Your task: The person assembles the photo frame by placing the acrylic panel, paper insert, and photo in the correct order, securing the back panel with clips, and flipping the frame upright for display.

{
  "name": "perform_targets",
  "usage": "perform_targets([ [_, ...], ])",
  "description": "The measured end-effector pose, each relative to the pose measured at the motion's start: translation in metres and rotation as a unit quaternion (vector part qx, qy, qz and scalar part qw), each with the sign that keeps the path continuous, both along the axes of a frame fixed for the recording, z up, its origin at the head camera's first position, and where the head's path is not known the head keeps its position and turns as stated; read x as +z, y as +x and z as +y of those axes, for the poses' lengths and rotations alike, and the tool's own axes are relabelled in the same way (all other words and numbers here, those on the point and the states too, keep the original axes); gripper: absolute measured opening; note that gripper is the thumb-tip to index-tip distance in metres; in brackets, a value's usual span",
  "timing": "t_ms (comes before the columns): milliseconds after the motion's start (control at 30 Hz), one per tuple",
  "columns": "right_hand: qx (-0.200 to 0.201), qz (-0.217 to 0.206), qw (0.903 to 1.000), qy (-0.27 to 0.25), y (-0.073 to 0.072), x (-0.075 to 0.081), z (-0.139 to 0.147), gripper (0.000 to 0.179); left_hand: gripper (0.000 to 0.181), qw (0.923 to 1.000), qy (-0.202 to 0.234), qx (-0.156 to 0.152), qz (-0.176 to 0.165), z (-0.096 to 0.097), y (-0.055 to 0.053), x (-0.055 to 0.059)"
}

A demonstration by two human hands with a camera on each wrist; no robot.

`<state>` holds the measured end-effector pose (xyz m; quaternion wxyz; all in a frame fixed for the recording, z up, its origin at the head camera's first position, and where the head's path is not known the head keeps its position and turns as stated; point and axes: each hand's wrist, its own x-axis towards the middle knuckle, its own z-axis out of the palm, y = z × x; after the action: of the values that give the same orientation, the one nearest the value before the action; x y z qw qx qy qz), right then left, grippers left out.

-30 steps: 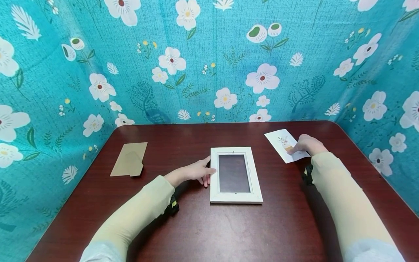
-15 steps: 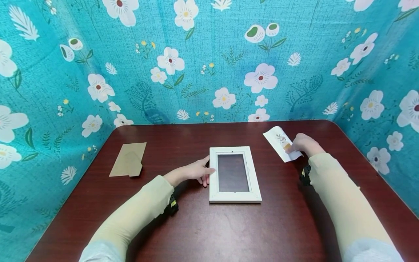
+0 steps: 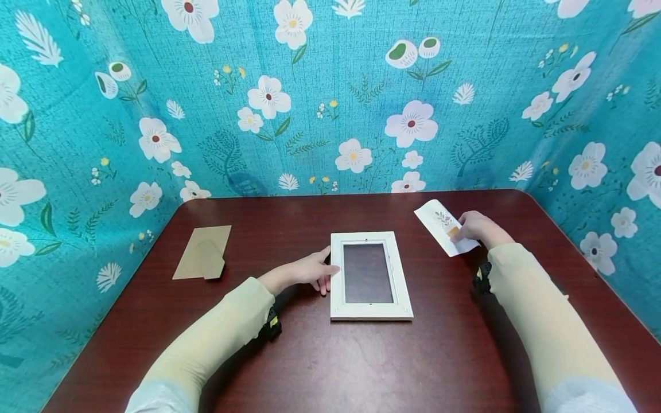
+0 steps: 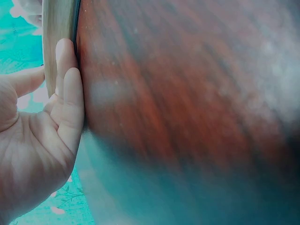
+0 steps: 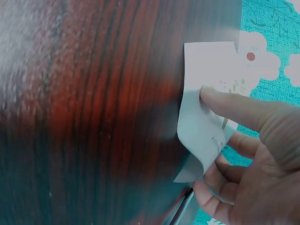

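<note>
A white picture frame (image 3: 372,311) lies on the dark red-brown table, its dark pane bordered by the white rim. At its left edge my left hand (image 3: 308,268) holds it, thumb over the rim and fingers along the side. In the left wrist view, the hand (image 4: 40,133) grips the frame's pale side edge (image 4: 56,28). Farther right, my right hand (image 3: 479,228) pinches a white paper print (image 3: 436,218) with a plant picture. The right wrist view shows the thumb on top of the bent print (image 5: 199,112), with other fingers of the hand (image 5: 253,145) partly hidden beneath it.
A tan backing board (image 3: 198,252) with a stand flap lies at the table's left. The table (image 3: 361,367) runs back to a teal floral cloth (image 3: 320,103), which hangs behind and on both sides.
My right hand has taken up the print, which lay flat and now bends, its lower edge shifted slightly left. The left hand and frame stay put.
</note>
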<state>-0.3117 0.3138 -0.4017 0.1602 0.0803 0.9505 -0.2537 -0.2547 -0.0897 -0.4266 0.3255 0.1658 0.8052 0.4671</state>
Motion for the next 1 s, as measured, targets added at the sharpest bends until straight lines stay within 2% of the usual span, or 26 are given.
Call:
perform_targets([
  [367, 0.012, 0.048, 0.9975, 0.051, 0.004, -0.001, -0.003, 0.035, 0.074, 1.0000, -0.001, -0.003, -0.009, 0.000, 0.001, 0.001],
  [467, 0.002, 0.052, 0.9975, 0.047, 0.003, -0.002, -0.004, 0.040, 0.074, 0.9999, -0.001, -0.003, -0.011, 0.000, 0.000, 0.000],
  [567, -0.006, 0.054, 0.9979, 0.035, 0.004, -0.002, -0.004, 0.053, 0.075, 0.9999, -0.003, -0.002, -0.012, 0.000, -0.001, -0.001],
  [767, -0.002, 0.055, 0.9984, 0.014, 0.009, -0.002, 0.004, 0.069, 0.073, 1.0000, -0.002, 0.000, -0.007, -0.001, -0.001, 0.000],
  [867, -0.002, 0.051, 0.9987, 0.006, 0.012, -0.003, 0.009, 0.070, 0.073, 1.0000, -0.003, -0.001, -0.007, -0.001, -0.001, 0.000],
  [1000, -0.004, 0.056, 0.9983, 0.013, 0.015, -0.003, 0.012, 0.061, 0.075, 1.0000, -0.004, -0.001, -0.009, 0.000, 0.000, 0.001],
])
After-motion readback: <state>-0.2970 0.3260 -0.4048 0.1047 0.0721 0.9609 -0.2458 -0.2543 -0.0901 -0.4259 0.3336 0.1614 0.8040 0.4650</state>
